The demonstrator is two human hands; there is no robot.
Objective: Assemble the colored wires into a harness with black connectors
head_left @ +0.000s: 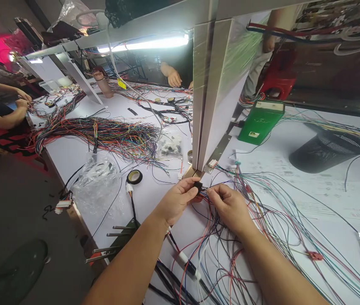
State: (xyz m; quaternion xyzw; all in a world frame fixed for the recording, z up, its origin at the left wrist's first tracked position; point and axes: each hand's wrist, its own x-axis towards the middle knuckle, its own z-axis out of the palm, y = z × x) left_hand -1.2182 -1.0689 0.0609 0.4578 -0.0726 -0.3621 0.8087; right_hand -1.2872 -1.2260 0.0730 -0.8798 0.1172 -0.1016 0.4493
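**Two hands on a small black connector**

Right at the near edge of the white table (72,156), the left hand (176,201) pinches a small black connector (198,186) between thumb and fingertips, holding it just above the tabletop in front of the upright white post (211,93). The right hand (229,207) meets it from the other side — its fingers closed narrowly on the thin wires (206,195) that run into the connector, thumb and forefinger nearly touching the left hand's. From there a loose tangle of coloured wires (262,237) fans out across the table under both forearms and off to the right.

Just left of the hands lies a roll of black tape (134,176), and beside it a crumpled clear plastic bag (99,180). Farther back a thick bundle of wires (103,135) stretches across the table. To the right stand a green box (260,123) and a black mesh basket (326,150) lying on its side — both well apart from the hands. At the far left another person's forearms (5,114) work over more wiring, and a third person's hand (174,78) shows beyond the strip light (148,43).
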